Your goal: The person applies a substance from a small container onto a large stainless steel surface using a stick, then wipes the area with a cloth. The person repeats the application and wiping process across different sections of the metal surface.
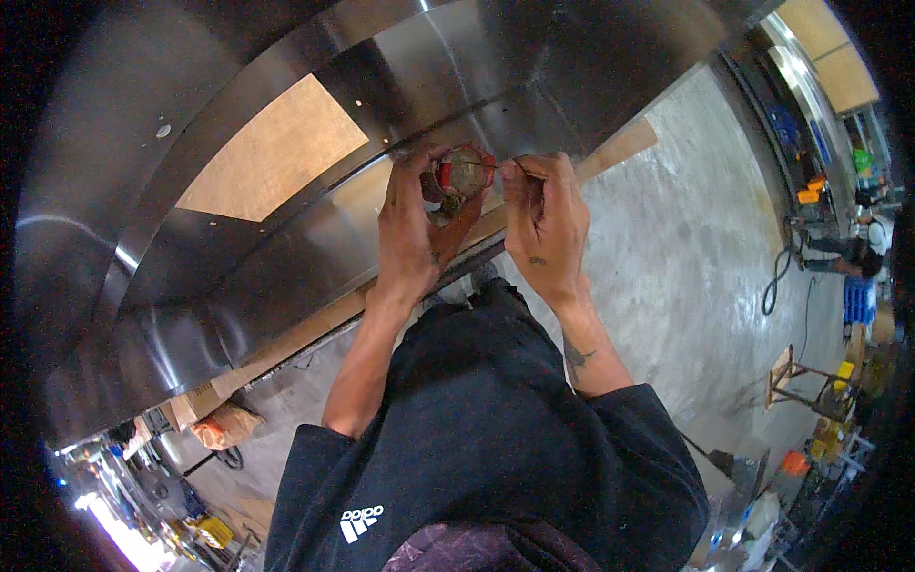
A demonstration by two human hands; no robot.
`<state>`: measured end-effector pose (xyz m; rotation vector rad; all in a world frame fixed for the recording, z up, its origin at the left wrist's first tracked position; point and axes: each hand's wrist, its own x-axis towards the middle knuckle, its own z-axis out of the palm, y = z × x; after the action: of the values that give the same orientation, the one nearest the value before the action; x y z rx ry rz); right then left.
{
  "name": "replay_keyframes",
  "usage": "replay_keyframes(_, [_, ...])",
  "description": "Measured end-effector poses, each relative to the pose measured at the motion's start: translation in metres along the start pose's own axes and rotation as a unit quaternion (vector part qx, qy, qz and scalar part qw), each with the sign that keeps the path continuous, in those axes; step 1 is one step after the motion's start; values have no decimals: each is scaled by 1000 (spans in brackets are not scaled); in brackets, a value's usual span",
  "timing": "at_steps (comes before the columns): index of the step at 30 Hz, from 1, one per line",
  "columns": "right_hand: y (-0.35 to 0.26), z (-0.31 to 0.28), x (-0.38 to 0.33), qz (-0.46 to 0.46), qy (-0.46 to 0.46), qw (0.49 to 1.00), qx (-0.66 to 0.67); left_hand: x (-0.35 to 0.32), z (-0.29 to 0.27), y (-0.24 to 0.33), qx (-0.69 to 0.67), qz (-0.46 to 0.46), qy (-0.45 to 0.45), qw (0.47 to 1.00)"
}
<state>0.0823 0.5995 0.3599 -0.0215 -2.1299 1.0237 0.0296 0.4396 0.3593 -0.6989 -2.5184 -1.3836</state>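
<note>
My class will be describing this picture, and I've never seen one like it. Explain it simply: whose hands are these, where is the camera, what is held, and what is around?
There is no machine: these are a person's own bare hands. The single picture comes from a wide fisheye camera worn on the head, looking down, so straight edges bend near the rim and the wearer's black shirt fills the lower middle.

The left hand holds a round reddish object with a paler middle. The right hand pinches a thin dark piece reaching to it; what either is, I cannot tell.

Behind them is a large, shiny metal structure with a light-brown rectangle, perhaps an opening or a board. A grey floor spreads to the right.
</note>
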Motion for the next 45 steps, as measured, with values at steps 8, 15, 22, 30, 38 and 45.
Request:
replay_keyframes(8, [-10, 17, -26, 9, 134, 990, 39, -6, -11, -13, -31, -104, -41, 993])
replay_keyframes(15, [63, 51, -1, 60, 273, 958, 55, -33, -6, -58, -59, -169, -52, 982])
replay_keyframes(22, [162, 53, 107, -46, 367, 924, -94, -44, 7, -75, -53, -238, -70, 967])
replay_keyframes(30, [230, 54, 171, -85, 355, 916, -166, -48, 29, -81, -81, -239, -50, 966])
replay_keyframes(38, [238, 55, 187, -115, 341, 920, -155, -45, 41, -82, -68, -239, -66, 966])
replay_keyframes(45, [248, 58, 196, -122, 345, 919, -144, -44, 52, -81, -72, -252, -80, 962])
